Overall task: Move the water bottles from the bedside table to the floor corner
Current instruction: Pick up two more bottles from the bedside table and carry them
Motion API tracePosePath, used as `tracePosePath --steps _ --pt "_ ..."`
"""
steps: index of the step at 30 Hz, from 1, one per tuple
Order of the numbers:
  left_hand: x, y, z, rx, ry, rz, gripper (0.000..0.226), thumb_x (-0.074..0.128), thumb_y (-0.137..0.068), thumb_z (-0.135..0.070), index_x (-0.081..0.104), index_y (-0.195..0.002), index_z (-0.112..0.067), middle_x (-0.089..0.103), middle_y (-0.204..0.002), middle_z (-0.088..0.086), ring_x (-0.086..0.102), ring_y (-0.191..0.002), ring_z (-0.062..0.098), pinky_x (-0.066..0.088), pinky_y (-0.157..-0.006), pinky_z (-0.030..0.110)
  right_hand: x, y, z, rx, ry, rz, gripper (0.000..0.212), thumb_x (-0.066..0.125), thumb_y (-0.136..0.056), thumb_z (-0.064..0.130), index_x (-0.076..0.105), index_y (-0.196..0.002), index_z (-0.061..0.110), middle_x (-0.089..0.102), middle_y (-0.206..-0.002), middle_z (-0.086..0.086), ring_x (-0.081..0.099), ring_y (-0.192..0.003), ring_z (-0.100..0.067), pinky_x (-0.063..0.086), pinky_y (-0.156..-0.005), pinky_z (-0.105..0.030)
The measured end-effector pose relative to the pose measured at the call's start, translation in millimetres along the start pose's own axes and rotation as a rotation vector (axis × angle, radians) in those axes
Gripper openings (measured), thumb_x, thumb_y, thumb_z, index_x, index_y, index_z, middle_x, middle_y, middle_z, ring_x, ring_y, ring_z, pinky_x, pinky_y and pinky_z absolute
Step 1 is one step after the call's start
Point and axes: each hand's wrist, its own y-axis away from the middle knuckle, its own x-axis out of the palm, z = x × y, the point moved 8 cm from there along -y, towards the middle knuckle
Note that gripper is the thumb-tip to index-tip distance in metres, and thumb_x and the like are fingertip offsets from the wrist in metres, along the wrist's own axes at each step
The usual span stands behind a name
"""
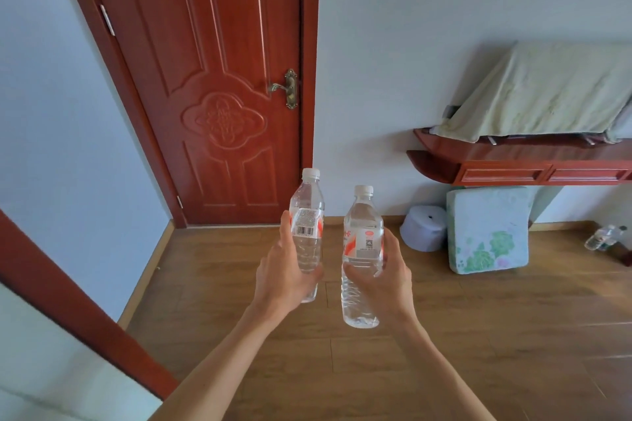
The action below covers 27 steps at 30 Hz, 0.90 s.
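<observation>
I hold two clear plastic water bottles with white caps and red-and-white labels, both upright in the air above the wooden floor. My left hand [282, 275] is wrapped around the lower half of the left bottle [307, 212]. My right hand [388, 278] grips the middle of the right bottle [362, 236], whose base hangs free below my fingers. The two bottles are side by side, a small gap between them. Other clear bottles [603, 237] stand on the floor at the far right, by the wall.
A shut red-brown door [219, 85] faces me, with the floor corner [172, 225] at its left foot. At the right a wall-mounted red wooden shelf [519, 164] carries a cloth-covered object. Under it sit a white bucket-like object [424, 227] and a floral cushion [487, 229].
</observation>
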Motion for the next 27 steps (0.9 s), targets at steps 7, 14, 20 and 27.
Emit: tracePosePath --steps 7,14,20,27 --pt "35 -58 -5 0.022 0.001 0.006 0.117 0.076 -0.071 -0.053 -0.005 -0.152 -0.031 0.07 -0.106 -0.008 0.069 -0.085 0.01 0.059 -0.073 0.036 3 -61 -16 0.011 0.003 -0.018 0.081 0.086 -0.069 0.035 0.039 -0.135 0.037 0.068 -0.107 0.012 0.07 -0.09 -0.008 0.059 -0.084 -0.044" --pt "77 -134 -22 0.046 -0.026 0.002 0.115 0.075 -0.074 -0.052 -0.006 -0.152 -0.03 0.068 -0.094 -0.008 0.066 -0.078 0.007 0.055 -0.067 0.025 -5 -147 -34 0.014 0.006 -0.041 0.067 0.084 -0.067 0.035 0.045 -0.121 0.037 0.07 -0.095 0.015 0.069 -0.083 -0.004 0.058 -0.08 -0.041" --pt "121 -200 -46 0.064 0.02 -0.001 0.118 0.077 -0.072 -0.052 -0.007 -0.152 -0.033 0.067 -0.114 -0.005 0.067 -0.096 0.011 0.058 -0.078 0.037 -21 -223 -53 -0.002 0.014 -0.059 0.071 0.085 -0.067 0.036 0.045 -0.126 0.035 0.067 -0.101 0.016 0.068 -0.088 -0.003 0.058 -0.082 -0.038" --pt "170 -254 -76 0.071 0.011 0.035 0.117 0.076 -0.073 -0.051 -0.009 -0.151 -0.035 0.067 -0.113 0.001 0.067 -0.096 0.015 0.058 -0.077 0.038 -53 -287 -79 0.012 -0.001 -0.097 0.079 0.084 -0.067 0.04 0.038 -0.132 0.04 0.069 -0.105 0.011 0.069 -0.09 -0.007 0.059 -0.08 -0.035"
